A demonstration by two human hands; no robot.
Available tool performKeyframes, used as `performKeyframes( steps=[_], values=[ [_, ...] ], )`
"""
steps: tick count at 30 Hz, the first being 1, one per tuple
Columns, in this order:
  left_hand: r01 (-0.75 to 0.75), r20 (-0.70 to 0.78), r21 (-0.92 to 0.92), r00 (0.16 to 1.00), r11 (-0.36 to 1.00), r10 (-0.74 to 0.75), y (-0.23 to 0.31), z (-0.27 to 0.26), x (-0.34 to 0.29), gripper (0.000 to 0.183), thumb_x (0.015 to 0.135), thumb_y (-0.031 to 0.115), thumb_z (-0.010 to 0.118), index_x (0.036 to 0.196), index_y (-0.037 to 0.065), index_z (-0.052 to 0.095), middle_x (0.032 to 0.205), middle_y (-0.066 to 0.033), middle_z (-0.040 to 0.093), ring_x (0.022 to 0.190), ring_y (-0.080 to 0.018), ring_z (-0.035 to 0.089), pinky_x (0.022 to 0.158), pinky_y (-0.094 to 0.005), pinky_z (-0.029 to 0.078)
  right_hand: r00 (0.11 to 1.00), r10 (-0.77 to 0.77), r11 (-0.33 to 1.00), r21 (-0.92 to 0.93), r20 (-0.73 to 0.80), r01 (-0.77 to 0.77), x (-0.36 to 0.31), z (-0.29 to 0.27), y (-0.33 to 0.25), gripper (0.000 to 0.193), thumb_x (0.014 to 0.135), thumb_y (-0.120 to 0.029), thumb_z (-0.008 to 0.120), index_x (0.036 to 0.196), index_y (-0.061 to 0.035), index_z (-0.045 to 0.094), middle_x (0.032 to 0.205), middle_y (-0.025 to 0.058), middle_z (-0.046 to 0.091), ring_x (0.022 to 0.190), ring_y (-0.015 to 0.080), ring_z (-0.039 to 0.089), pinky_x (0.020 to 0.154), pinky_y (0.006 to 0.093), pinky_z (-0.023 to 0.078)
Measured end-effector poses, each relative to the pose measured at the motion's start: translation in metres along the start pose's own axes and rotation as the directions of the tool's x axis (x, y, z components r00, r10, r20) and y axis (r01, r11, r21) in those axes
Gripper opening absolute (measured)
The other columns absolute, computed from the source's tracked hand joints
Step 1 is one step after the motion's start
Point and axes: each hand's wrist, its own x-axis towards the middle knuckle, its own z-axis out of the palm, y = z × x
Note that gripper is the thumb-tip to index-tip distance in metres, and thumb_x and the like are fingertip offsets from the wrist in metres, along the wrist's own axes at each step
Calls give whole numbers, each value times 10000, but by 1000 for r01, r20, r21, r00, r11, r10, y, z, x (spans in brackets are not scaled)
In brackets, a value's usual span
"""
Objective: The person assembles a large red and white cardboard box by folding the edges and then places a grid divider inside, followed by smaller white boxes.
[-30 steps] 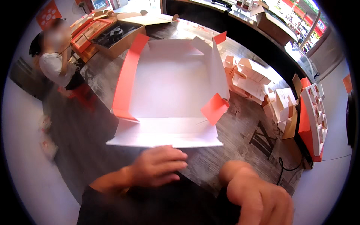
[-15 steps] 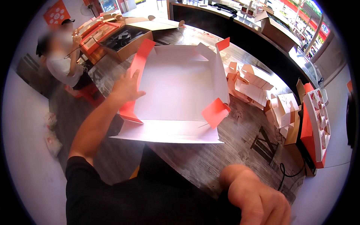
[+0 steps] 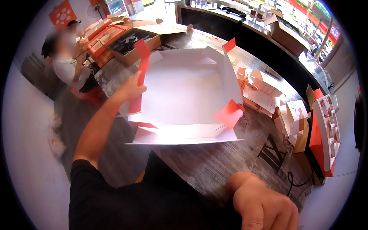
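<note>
Here's our left hand [image 3: 132, 87] on the orange left wall [image 3: 135, 106] of the open box [image 3: 180, 92], thumb inside, fingers seemingly pinching the panel! The box spreads rightward from those fingers, above the table [image 3: 230, 161]; its white front flap [image 3: 186, 137] lies nearer us than they do, an orange corner flap [image 3: 230, 114] well to their right. Our right hand [image 3: 266, 205] is curled, below the box; whether its fingers grip anything, we can't tell. We'd call this step shaping the left wall; next calls for keeping it upright while its ends get tucked.
</note>
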Motion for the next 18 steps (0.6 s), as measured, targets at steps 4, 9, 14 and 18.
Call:
performKeyframes(
  steps=[4, 9, 14, 18],
  values=[
    [97, 115, -638, 993, 764, -30, 12, -2, -14, 778, 956, 225, 597, 1639, -20, 316, 1489, -182, 566, 1316, -253, 605, 1099, -369, 503, 635, -735, 547, -344, 239, 763, -15, 7, 26, 319, 998, 7, 479, 738, -96, 633, 685, 38, 589, 589, 166, 609, 1139, 422, 531],
    [140, 166, -919, 985, 368, 39, -31, 15, -32, 664, 1012, 207, 520, 1613, -17, 346, 1392, -143, 618, 1192, -196, 667, 1016, -335, 558, 424, -893, 337, -398, 153, 853, 8, 10, 51, 275, 987, -2, 517, 764, -69, 662, 670, 45, 599, 575, 164, 608, 1119, 417, 543],
    [73, 85, -862, 996, 501, 1, -70, 26, -47, 470, 1026, 128, 481, 1465, -30, 538, 1267, -106, 679, 1128, -166, 657, 990, -319, 527, 437, -892, 340, -467, 116, 817, 19, 17, 57, 277, 980, 14, 506, 772, -61, 673, 683, 54, 620, 591, 166, 626, 1087, 408, 558],
    [29, 59, -701, 998, 713, 17, -102, 31, -48, 444, 1058, 147, 480, 1461, -26, 545, 1245, -81, 688, 1084, -131, 656, 958, -299, 530, 433, -895, 347, -443, 107, 827, 12, 11, 55, 300, 979, 35, 479, 767, -65, 665, 697, 54, 627, 597, 166, 629, 1091, 405, 556]
  ],
)
